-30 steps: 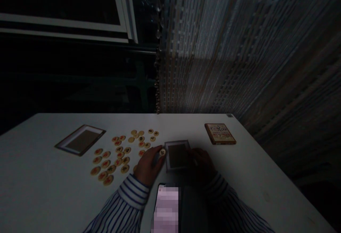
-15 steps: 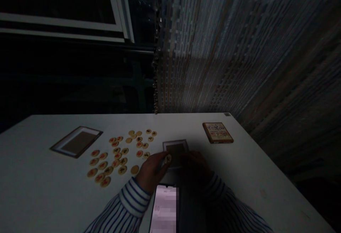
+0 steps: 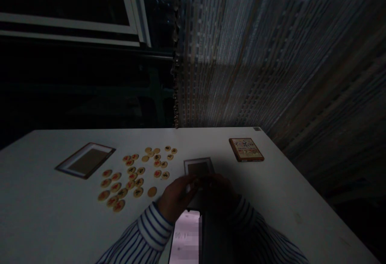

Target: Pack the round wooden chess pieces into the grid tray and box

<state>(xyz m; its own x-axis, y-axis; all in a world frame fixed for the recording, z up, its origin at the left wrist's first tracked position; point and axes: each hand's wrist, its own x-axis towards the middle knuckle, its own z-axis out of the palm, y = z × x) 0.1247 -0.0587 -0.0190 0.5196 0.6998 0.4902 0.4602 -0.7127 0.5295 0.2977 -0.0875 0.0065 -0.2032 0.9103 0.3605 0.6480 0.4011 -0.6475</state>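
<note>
My left hand [image 3: 176,196] is closed, thumb and fingers pinching a round wooden xiangqi piece [image 3: 196,182], mostly covered by the fingers. My right hand [image 3: 220,191] lies in deep shadow beside it, its fingers curled in toward the left fingertips. Whatever the right fingers grip is too dark to make out. Just beyond both hands is a small open tray [image 3: 197,161] with a brown bottom, its near part covered by the hands. To the left, several xiangqi pieces [image 3: 131,176] with red or black characters are spread on the table; a few show a blank face.
A larger open box part [image 3: 87,160] lies at the left of the white table [image 3: 193,137]. A decorated box [image 3: 246,149] with characters sits at the right. Below my hands is a lit phone [image 3: 185,236]. A string curtain [image 3: 223,75] hangs behind the table's far edge.
My left hand has moved slightly right with the piece, bringing it up to my right fingers. The piece's black character no longer shows. The pieces on the table stay put.
</note>
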